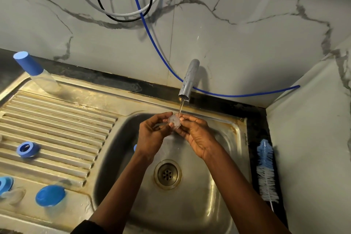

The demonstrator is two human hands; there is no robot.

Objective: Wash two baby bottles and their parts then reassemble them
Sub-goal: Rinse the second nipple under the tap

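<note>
Both hands hold a clear silicone teat (174, 121) under the running water from the tap (188, 81), above the steel sink basin (224, 157). My left hand (152, 137) pinches its left side and my right hand (193, 135) pinches its right side. On the draining board, a capped bottle with a blue cap (36, 71) stands at the far left. A blue screw ring (27, 149) lies on the ridges. A blue-topped part (50, 197) stands near the front. Another blue ring with a clear piece (7, 189) lies at the left edge.
A blue and white bottle brush (266, 171) lies on the dark counter right of the sink. The drain (167, 174) is below my hands. A small blue item (135, 147) peeks out behind my left wrist. Cables and a blue hose (152, 34) hang on the marble wall.
</note>
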